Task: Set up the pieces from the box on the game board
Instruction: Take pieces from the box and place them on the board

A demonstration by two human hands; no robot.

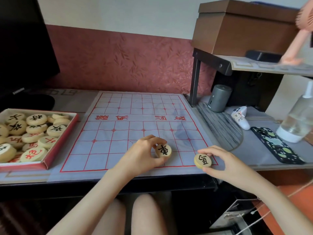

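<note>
A paper game board (140,116) with a red grid lies flat on the desk. My left hand (142,156) grips a round wooden piece with a black character (164,150), tilted up over the board's near rows. My right hand (221,164) pinches another black-marked piece (202,161) at the board's near right corner, at or just above the paper. A red-rimmed box (55,146) at the left holds several wooden pieces (36,119) with red and black characters. No other pieces stand on the board.
A dark monitor (23,44) stands at the back left. To the right are a shelf leg (194,78), a grey cylinder (219,98), a white remote (241,118), a patterned phone case (276,145) and a clear bottle (298,119). A brown cardboard box (243,28) sits on the shelf.
</note>
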